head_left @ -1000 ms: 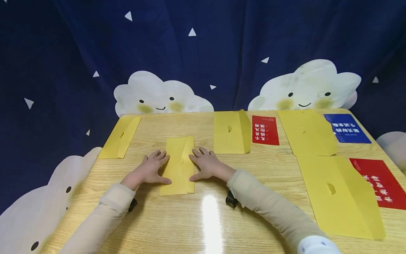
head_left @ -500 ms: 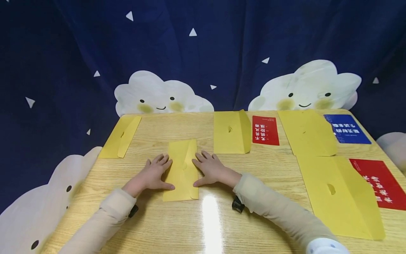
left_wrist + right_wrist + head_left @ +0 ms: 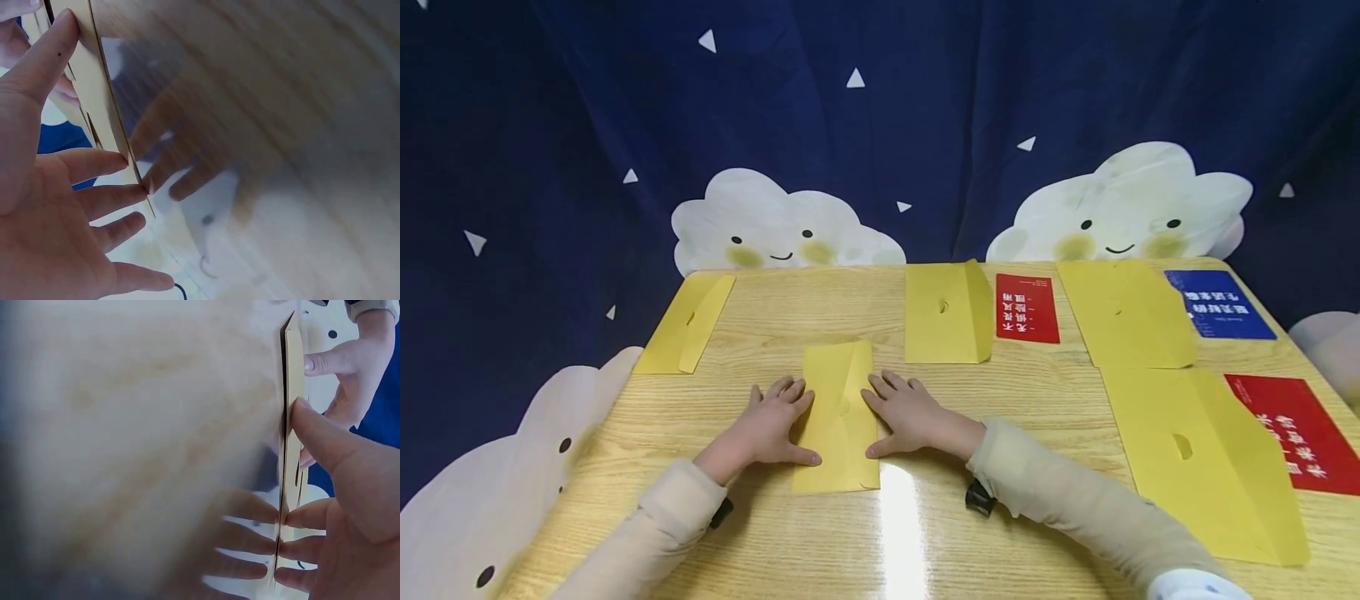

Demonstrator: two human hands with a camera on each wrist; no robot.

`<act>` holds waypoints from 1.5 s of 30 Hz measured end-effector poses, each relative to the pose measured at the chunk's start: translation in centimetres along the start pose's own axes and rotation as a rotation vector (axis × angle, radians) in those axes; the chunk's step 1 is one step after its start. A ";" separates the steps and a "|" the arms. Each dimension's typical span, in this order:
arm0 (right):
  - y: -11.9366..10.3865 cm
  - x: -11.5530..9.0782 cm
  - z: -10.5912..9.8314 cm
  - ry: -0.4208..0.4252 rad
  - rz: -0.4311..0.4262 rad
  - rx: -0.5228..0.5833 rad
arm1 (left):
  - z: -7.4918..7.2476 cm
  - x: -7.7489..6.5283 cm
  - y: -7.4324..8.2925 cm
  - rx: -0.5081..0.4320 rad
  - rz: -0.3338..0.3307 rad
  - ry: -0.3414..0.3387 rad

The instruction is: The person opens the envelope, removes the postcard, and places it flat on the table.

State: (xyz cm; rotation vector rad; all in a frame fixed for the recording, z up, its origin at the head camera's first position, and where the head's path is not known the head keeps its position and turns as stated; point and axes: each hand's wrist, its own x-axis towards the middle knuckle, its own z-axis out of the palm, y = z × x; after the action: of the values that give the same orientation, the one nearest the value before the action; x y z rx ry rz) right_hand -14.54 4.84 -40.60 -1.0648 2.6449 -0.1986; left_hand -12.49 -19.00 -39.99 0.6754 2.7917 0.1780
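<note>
A narrow yellow envelope [image 3: 835, 425] lies flat at the middle of the wooden table, its flap side along the right. My left hand [image 3: 767, 429] touches its left edge, fingers spread, thumb resting on the paper near the lower corner. On the opposite side my right hand [image 3: 910, 417] has its fingertips and thumb at the right edge. In the left wrist view, fingertips [image 3: 128, 164] meet the envelope's edge [image 3: 103, 69]. From the right wrist, the thumb [image 3: 303, 406] lies against the envelope [image 3: 294, 369], with the fingers below it.
Another narrow yellow envelope [image 3: 685, 325] lies at the back left. Yellow envelopes [image 3: 940, 333] [image 3: 1127, 317] [image 3: 1202, 467] lie behind and to the right, beside red cards [image 3: 1028, 308] [image 3: 1311, 425] and a blue card [image 3: 1225, 304]. A dark cloud-patterned curtain [image 3: 925, 125] borders the table.
Both hands have slid the narrow envelope toward the person and slightly to the right. The other envelopes and the cards have stayed put.
</note>
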 end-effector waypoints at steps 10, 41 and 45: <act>0.0 -1.6 0.4 -0.008 -0.008 0.023 | 0.2 -0.3 0.7 0.033 0.054 0.016; -0.1 -5.3 1.0 0.037 -0.084 -0.053 | 1.0 -2.1 2.8 0.020 0.169 0.030; 0.1 -5.7 1.2 0.056 -0.089 -0.061 | 1.1 -2.1 3.0 -0.006 0.170 0.011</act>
State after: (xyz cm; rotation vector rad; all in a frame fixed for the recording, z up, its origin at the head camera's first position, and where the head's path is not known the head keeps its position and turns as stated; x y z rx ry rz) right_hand -10.30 8.86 -40.54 -1.2151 2.6707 -0.1700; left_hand -9.11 -17.23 -40.05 0.9128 2.7425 0.2225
